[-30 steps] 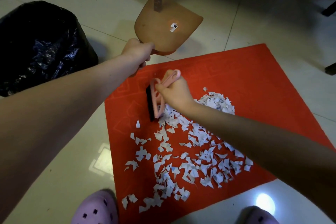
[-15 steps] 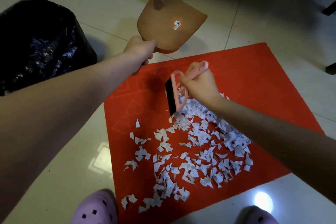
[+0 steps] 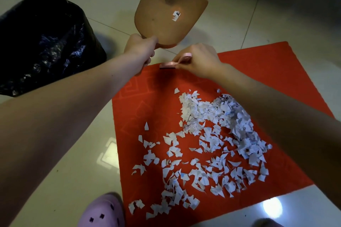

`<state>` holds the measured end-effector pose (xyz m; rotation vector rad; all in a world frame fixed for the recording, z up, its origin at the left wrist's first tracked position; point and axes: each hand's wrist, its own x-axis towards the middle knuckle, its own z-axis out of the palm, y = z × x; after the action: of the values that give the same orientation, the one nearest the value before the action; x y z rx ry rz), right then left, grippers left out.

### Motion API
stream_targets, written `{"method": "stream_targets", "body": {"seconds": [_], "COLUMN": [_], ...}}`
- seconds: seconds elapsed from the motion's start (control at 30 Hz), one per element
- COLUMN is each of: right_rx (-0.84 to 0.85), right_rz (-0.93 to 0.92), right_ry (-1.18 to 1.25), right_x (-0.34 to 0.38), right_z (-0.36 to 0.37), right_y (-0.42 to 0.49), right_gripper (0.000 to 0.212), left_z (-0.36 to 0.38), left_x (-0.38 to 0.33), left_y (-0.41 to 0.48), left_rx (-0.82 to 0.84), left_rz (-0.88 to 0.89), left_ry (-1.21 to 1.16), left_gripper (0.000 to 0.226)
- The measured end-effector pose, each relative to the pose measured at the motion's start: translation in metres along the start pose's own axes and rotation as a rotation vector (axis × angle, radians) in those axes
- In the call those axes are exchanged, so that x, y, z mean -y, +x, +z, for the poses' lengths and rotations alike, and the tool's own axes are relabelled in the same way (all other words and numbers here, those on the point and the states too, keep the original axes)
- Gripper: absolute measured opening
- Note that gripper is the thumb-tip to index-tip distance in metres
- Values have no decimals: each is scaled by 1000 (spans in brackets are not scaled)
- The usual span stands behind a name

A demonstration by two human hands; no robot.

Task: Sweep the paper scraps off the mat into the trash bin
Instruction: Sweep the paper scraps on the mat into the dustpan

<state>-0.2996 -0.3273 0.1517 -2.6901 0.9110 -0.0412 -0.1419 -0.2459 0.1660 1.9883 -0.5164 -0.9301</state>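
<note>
Reader: Right grip [image 3: 199,59], clenched on the pink hand brush [image 3: 173,63], has left the paper scraps [image 3: 212,134] for the far edge of the mat [image 3: 276,72]. Why?

Legend: Probably to begin a fresh stroke. Largest first: mat, red, embossed, flat on glossy tile; trash bin [image 3: 46,42], crinkled black liner, well left; scraps, torn white, all lying on the mat; dustpan [image 3: 166,14], rigid tan plastic, raised by the left grip [image 3: 142,48] grasping its near end, seemingly awaiting a load.

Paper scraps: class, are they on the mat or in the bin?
On the mat: the white scraps lie spread across it. Whether the bin holds any cannot be told.
</note>
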Motion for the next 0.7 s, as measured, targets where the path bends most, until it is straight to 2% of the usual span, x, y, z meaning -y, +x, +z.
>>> {"method": "stream_targets", "body": {"seconds": [0.17, 0.33, 0.43, 0.57, 0.7], "right_rx": [150, 401, 356, 213, 71], "right_rz": [-74, -144, -170, -157, -26], "right_ry": [-4, 81, 164, 201, 148], "right_x": [-2, -18, -30, -38, -40], "right_z": [19, -13, -34, -35, -7], "right_y": [0, -36, -50, -39, -22], "right_gripper": [21, 17, 16, 18, 20], "left_z": [5, 13, 17, 19, 16], "left_x": [6, 7, 5, 4, 4], "left_y": [1, 0, -1, -3, -4], "left_rx": [-1, 36, 42, 43, 42], "left_rz": [-8, -6, -6, 3, 2], "left_ry": [31, 51, 54, 56, 61], "left_gripper": [17, 18, 18, 18, 18]}}
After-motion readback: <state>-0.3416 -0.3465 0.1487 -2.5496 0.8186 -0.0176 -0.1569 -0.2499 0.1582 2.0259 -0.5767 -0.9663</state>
